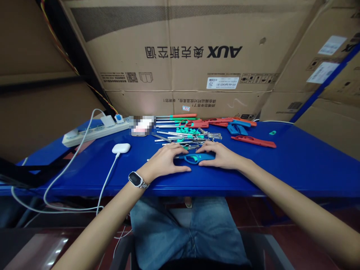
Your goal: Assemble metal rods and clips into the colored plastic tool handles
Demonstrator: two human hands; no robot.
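On the blue table [295, 165] both my hands rest around a blue plastic lighter handle [197, 158]. My left hand [165, 162], with a watch on the wrist, lies curved over its left end near a thin metal rod. My right hand [222, 155] covers its right end, fingers closed on the handle. Just behind my hands lies a pile of metal rods and small teal parts [188, 134].
Red handle shells [253, 141] and blue shells [237, 128] lie at the back right, with one teal piece [272, 132] apart. A white power strip [95, 132] and a white earbud case [121, 148] on a cable sit at the left. Cardboard boxes [197, 56] stand behind the table.
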